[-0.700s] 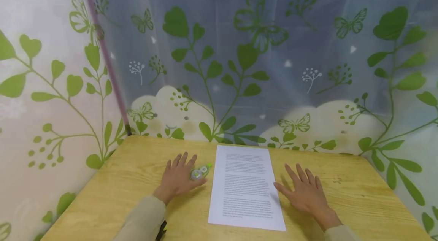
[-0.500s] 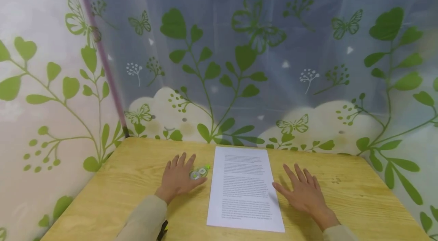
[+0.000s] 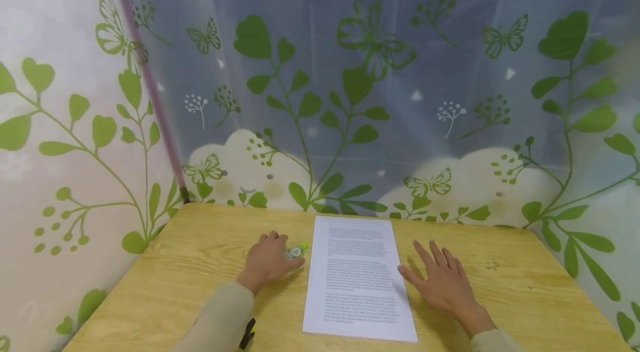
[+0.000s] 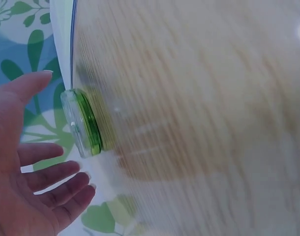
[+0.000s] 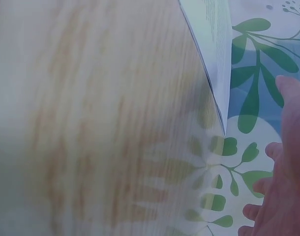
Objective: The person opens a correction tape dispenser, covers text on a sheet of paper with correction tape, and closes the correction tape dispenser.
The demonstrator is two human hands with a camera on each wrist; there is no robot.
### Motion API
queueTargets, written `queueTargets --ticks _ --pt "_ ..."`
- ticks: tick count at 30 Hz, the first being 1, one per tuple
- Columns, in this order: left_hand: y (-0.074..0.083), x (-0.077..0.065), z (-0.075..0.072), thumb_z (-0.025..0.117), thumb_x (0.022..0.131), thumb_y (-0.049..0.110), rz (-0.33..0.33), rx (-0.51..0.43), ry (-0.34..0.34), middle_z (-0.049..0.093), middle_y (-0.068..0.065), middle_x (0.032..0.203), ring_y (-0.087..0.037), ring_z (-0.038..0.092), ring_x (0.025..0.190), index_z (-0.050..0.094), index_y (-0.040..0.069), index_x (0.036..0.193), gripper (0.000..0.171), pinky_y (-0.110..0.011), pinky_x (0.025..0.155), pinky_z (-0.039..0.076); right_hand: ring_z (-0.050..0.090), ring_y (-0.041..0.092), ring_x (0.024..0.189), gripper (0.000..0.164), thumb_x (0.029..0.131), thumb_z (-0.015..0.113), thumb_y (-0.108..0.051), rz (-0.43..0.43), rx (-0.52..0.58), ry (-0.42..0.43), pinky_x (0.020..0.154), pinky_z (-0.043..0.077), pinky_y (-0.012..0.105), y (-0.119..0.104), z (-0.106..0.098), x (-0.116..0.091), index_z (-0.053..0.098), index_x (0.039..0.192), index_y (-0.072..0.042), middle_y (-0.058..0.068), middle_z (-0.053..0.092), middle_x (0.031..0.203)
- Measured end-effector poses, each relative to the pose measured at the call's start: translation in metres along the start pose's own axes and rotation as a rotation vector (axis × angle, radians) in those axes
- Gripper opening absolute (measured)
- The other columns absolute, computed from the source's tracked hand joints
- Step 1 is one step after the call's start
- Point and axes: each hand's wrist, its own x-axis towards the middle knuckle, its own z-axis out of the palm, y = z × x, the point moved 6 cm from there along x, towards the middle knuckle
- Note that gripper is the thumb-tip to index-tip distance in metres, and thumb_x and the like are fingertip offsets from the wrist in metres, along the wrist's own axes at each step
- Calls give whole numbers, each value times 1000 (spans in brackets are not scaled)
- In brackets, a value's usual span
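Observation:
A clear and green correction tape [image 3: 297, 251] lies on the table left of the printed paper [image 3: 357, 280]. My left hand [image 3: 270, 262] hovers right over it, covering part of it in the head view. From the left wrist view the fingers [image 4: 66, 189] are loosely bent and the thumb is spread, with the correction tape [image 4: 82, 123] in front of them and not gripped. My right hand [image 3: 444, 281] holds nothing; its fingers are spread and the thumb tip is right at the paper's right edge.
The wooden table [image 3: 525, 296] reaches back to a curtain [image 3: 310, 63] printed with leaves and butterflies. A small black and yellow object [image 3: 247, 334] shows beside the left sleeve at the front. Printed fabric also hangs at both sides.
My left hand has moved slightly right over the correction tape, and its fingers have gone from straight to bent. My right hand stays in place.

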Motion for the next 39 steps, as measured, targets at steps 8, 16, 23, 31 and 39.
queueTargets --ticks 8,16,23,31,39 --pt "8 3 9 70 77 46 -22 1 -10 59 -13 95 -25 52 76 66 -1 105 55 -40 62 45 15 57 132 83 91 35 -69 14 18 -35 101 10 69 3 4 -2 28 151 -12 30 19 151" --pt "8 6 16 71 75 39 -69 23 -10 52 -6 82 -20 48 68 64 4 85 38 -37 55 44 16 57 132 84 92 33 -70 17 38 -61 101 10 69 5 12 -1 26 152 -11 30 17 151" --pt "10 9 18 68 77 27 -72 5 -13 49 -5 73 -19 46 62 55 7 66 27 -34 51 42 21 56 131 81 93 33 -67 -5 22 -42 101 15 68 4 15 -3 28 151 -10 30 20 150" --pt "15 21 10 72 78 24 -71 13 -53 47 -2 63 -17 44 57 49 9 64 31 -30 51 39 21 51 134 80 94 32 -66 -16 40 -35 105 14 62 -2 13 4 29 151 -9 29 21 151" --pt "15 28 5 72 77 22 -79 4 -130 34 3 53 -13 33 50 40 13 56 39 -28 46 30 23 50 134 77 97 32 -62 -33 33 -13 104 19 63 -4 9 7 31 149 -6 31 23 149"
